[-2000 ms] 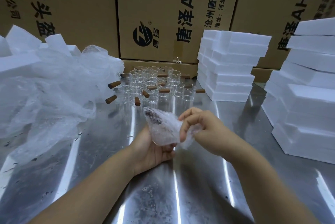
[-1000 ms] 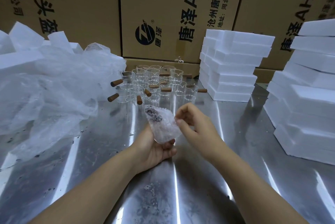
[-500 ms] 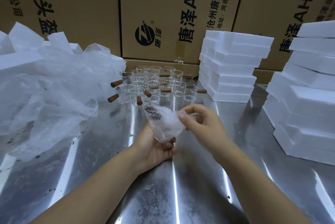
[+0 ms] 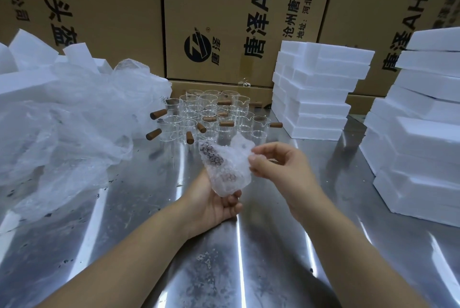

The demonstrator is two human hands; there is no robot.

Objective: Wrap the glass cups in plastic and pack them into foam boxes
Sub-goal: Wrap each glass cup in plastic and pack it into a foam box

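Tabletop: a scuffed, shiny steel tabletop [image 4: 249,270] carries everything, and both forearms reach in over it.
Left hand: the left hand [image 4: 211,204] lies palm up under the bubble-wrapped glass cup [image 4: 225,170], its grip curled round the bundle's lower end, as it was two seconds ago.
Right hand: the right hand [image 4: 278,165] is just beside the bundle's right edge. Its grip is narrow, with thumb and forefinger pinching a corner of the clear bubble plastic.
Change: two seconds ago this hand lay folded over the front of the bundle. It has since come off and drawn a corner outward, and a loose flap [image 4: 239,142] stands up above the cup (the brown wooden handle shows darkly through the bubbles, pointing up and left).
Meaning: I judge that the wrapping is on its last fold and not yet finished, because the corner has to be tucked in before packing.
Task's thing: the wrapped cup is held above the tabletop between the hands, well apart from any foam box.
Waiting cups: a cluster of clear glass cups with brown wooden handles [image 4: 211,111] stands farther back, unwrapped.
Plastic: a crumpled heap of translucent plastic sheet [image 4: 69,121] lies at the left.
Foam boxes: stacks of white foam boxes [image 4: 313,98] rise at the right.
Behind: brown printed cardboard cartons [image 4: 224,8] wall off the far side.
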